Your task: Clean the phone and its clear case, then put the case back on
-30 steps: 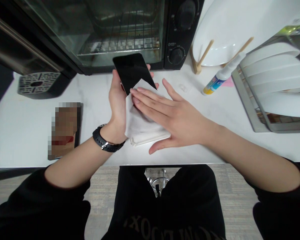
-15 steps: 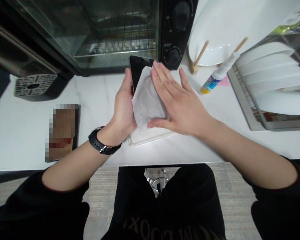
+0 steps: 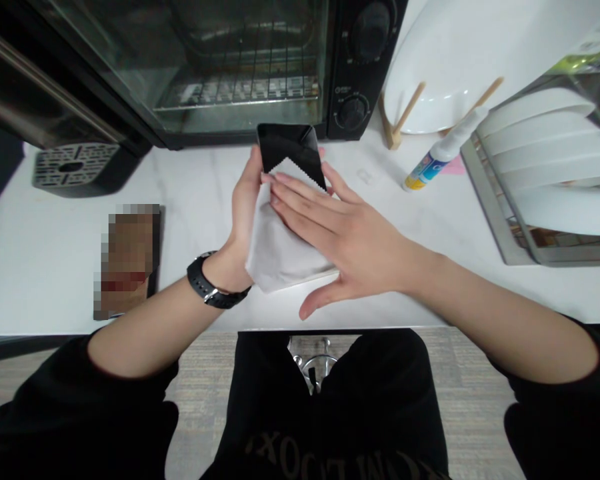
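My left hand is wrapped round a black phone from below and the left side, holding it above the counter. A light grey cloth with zigzag edges covers the phone's lower part and hangs past its near end. My right hand lies flat on the cloth, fingers stretched together and the thumb spread toward me. The phone's glossy far end shows bare beyond the cloth. Below the cloth's near edge a pale edge shows, mostly hidden. A spray bottle stands to the right.
A black toaster oven stands behind my hands. At left are a drip tray and a pixelated flat object. On the right, a white plate leans in a wooden stand beside a metal rack with dishes. The counter's front edge is near me.
My right hand has slid the cloth toward me and to the left, so the phone's far end shows more. The phone has turned slightly in my left hand. The view has shifted a little.
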`<state>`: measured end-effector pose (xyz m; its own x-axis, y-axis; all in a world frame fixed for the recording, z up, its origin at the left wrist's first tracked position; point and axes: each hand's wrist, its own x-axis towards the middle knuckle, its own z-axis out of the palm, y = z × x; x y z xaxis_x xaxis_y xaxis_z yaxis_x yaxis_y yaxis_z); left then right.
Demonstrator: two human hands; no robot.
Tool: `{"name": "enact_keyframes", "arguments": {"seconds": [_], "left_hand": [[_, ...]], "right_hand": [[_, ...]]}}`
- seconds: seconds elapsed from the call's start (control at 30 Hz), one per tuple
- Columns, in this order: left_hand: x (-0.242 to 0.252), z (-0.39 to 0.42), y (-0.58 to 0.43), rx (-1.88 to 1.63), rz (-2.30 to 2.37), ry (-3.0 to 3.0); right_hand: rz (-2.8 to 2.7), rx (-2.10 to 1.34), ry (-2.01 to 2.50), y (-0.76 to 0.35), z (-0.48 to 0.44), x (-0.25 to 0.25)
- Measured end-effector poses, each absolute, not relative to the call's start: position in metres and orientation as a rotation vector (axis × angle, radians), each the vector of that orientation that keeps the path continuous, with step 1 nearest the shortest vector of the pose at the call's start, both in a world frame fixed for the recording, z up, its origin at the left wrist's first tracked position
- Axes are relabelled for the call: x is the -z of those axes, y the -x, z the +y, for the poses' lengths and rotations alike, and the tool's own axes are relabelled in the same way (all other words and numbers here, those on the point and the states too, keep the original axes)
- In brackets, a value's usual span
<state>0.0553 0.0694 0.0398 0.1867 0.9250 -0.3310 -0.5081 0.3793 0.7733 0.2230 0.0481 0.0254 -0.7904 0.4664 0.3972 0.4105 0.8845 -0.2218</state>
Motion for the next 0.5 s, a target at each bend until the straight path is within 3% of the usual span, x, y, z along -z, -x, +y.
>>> {"name": "enact_keyframes", "arguments": {"seconds": [0.27,0.5], "left_hand": [[-0.058,0.084,-0.043,-1.267,0.818,-0.585],[-0.057,0.073,-0.064,-1.209,0.772,-0.513]], "right_hand": [[-2.593,-0.032,0.707,-0.223,0.043,-0.030],[-2.499,-0.041,0.973,-0.230,0.053,-0.028]]}}
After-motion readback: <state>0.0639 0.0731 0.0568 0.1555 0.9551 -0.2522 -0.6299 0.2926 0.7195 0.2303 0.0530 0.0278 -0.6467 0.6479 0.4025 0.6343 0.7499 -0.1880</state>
